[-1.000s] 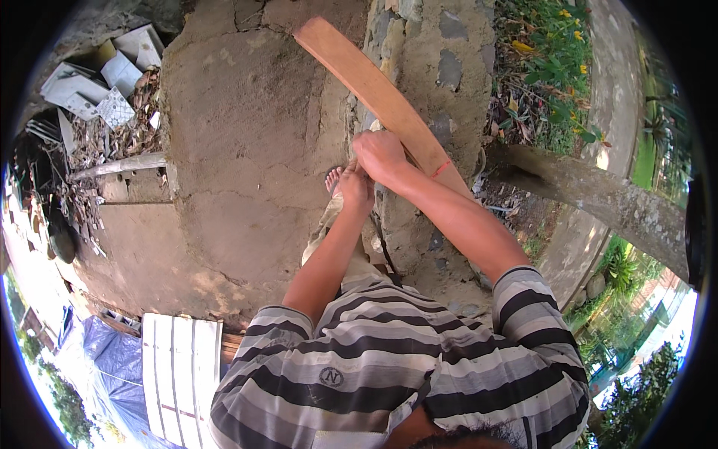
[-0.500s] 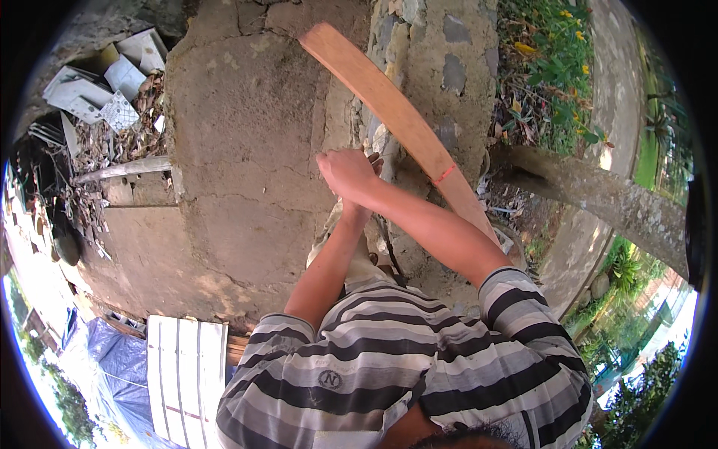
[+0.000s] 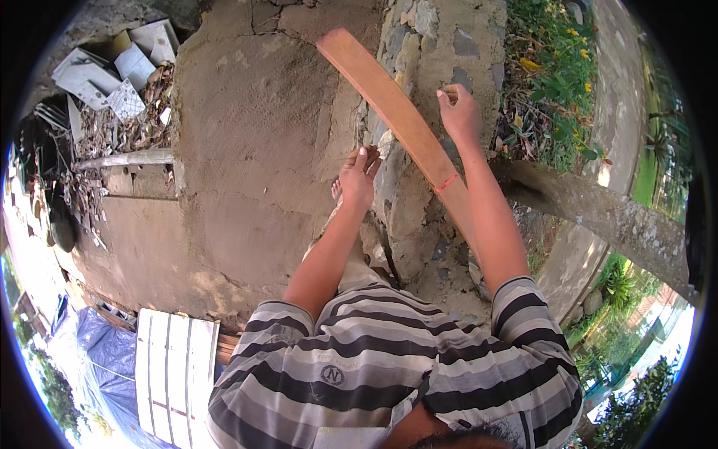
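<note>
hands [image 3: 359, 176] [image 3: 460, 112] flank wooden plank [image 3: 400, 120] on stone wall [image 3: 434, 45].

shirt: grey, black and white stripes | sleeves: short | chest: small round emblem | forearms: bare

A long wooden plank [image 3: 396, 120] — reddish-brown, flat, slightly curved — leans slantwise against the rough stone wall [image 3: 434, 52], its upper end toward the cracked concrete. A thin red band — perhaps a rubber band — circles its lower part.
</note>
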A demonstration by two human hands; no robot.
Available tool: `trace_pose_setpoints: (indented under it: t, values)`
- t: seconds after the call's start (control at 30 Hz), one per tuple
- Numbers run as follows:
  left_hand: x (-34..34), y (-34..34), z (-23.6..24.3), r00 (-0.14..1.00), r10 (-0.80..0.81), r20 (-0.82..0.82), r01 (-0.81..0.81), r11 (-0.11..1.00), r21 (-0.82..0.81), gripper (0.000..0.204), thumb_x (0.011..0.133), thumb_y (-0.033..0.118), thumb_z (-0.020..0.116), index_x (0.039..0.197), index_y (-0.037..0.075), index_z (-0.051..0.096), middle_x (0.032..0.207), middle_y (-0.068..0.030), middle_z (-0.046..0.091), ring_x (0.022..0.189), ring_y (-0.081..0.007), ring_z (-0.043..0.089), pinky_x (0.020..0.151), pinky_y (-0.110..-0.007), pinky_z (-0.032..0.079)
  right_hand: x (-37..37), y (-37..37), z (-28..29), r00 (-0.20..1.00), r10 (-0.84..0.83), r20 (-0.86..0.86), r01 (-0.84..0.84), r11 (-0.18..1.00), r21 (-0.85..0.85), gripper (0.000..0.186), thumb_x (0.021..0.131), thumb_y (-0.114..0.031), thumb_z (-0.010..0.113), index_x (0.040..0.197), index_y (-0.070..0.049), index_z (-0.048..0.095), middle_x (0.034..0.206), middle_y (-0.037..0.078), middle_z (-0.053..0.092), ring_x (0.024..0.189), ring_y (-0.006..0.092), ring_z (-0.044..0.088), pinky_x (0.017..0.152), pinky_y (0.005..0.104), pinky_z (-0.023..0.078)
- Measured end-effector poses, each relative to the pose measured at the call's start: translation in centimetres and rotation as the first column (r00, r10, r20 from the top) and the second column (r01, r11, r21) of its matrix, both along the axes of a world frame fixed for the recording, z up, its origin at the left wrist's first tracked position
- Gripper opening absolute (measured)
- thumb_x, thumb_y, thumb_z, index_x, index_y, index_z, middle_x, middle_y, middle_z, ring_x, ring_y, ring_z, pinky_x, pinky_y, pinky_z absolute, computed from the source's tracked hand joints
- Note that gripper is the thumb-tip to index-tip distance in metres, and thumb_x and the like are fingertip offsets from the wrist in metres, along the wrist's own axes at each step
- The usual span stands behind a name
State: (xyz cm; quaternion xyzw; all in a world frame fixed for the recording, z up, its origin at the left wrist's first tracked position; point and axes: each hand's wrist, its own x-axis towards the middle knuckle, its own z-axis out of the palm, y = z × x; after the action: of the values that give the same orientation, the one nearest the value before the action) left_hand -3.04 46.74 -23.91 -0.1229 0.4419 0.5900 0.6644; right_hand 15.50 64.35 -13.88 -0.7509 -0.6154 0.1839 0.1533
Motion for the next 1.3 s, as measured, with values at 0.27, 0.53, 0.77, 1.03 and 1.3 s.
trace_pose_setpoints:
  t: [0.27,0.53,0.77,1.03,1.3]
  values:
    - [0.1,-0.3,-0.1,0.999,-0.025,-0.020,0.024,0.999,-0.039,0.017,0.100,0.011,0.067,0.111,-0.002,0.064,0.112,-0.0140,0.070,0.104,-0.0237,0.070,0.094,-0.034,0.059,1.8,1.5,-2.5,0.968,-0.106,0.229,0.137,0.983,-0.124,0.035,0.090,-0.039,0.075,0.110,-0.010,0.068,0.102,0.013,0.073,0.100,0.0345,0.069,0.081,0.0481,0.055]
    - [0.1,-0.5,0.4,0.989,-0.007,-0.150,-0.011,0.993,-0.118,0.015,0.100,0.011,0.067,0.107,-0.001,0.064,0.108,-0.0124,0.071,0.097,-0.0222,0.071,0.088,-0.034,0.060,6.4,3.6,-4.7,0.978,-0.208,-0.024,0.193,0.941,-0.276,0.025,0.089,-0.028,0.074,0.100,-0.006,0.070,0.092,0.013,0.072,0.089,0.0313,0.070,0.078,0.0489,0.054]
    - [-0.8,-1.2,-0.4,0.976,0.030,-0.216,-0.068,0.983,-0.171,0.013,0.101,0.011,0.065,0.106,0.000,0.063,0.102,-0.0130,0.072,0.093,-0.0214,0.072,0.082,-0.031,0.061,8.5,0.9,-4.2,0.696,-0.624,-0.355,0.511,0.778,-0.366,0.019,0.097,-0.021,0.069,0.104,-0.003,0.071,0.081,0.003,0.067,0.070,0.0119,0.060,0.062,0.0298,0.046]
    - [-0.9,-1.9,-0.9,0.976,0.071,-0.205,-0.103,0.983,-0.149,0.014,0.102,0.011,0.064,0.105,-0.002,0.060,0.102,-0.0152,0.072,0.091,-0.0217,0.072,0.080,-0.032,0.062,9.0,0.5,-3.6,0.799,-0.411,-0.439,0.288,0.902,-0.321,0.018,0.100,-0.018,0.066,0.109,-0.003,0.069,0.093,0.005,0.071,0.070,0.0108,0.063,0.056,0.0289,0.046]
    - [-1.7,-1.7,-0.8,0.970,0.039,-0.239,-0.075,0.986,-0.146,0.013,0.103,0.012,0.062,0.105,-0.001,0.060,0.102,-0.0157,0.072,0.089,-0.0216,0.071,0.080,-0.032,0.061,6.8,2.3,-3.7,0.927,-0.338,-0.162,0.250,0.879,-0.406,0.032,0.093,-0.032,0.074,0.081,-0.002,0.071,0.073,0.006,0.068,0.060,0.0145,0.060,0.056,0.0336,0.044]
